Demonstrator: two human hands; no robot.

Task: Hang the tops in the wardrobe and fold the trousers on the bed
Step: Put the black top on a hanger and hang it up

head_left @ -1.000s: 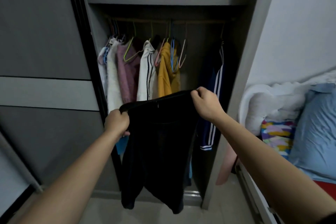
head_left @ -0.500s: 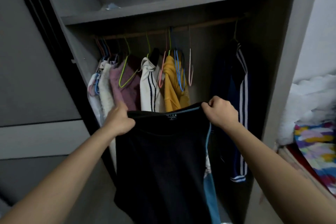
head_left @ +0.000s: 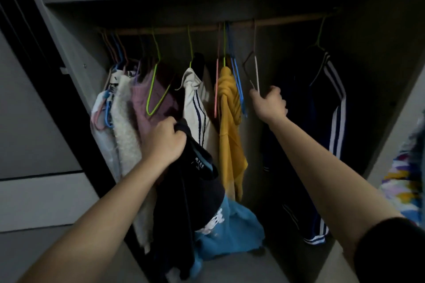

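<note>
Your left hand [head_left: 164,142] clutches the top [head_left: 181,202] at the collar, long axis hanging down, hem lost in shadow; right hand [head_left: 270,103] grips a hanger [head_left: 256,73] by its lower end.

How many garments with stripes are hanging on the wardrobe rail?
2. A cream jacket with dark stripes hangs left of the yellow top; a navy jacket with white stripes hangs far right. The left bunch may hide more.

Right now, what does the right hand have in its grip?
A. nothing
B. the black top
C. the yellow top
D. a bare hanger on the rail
D: the right hand pinches the lower end of a bare hanger hooked on the rail, while the left hand holds the black top.
</note>
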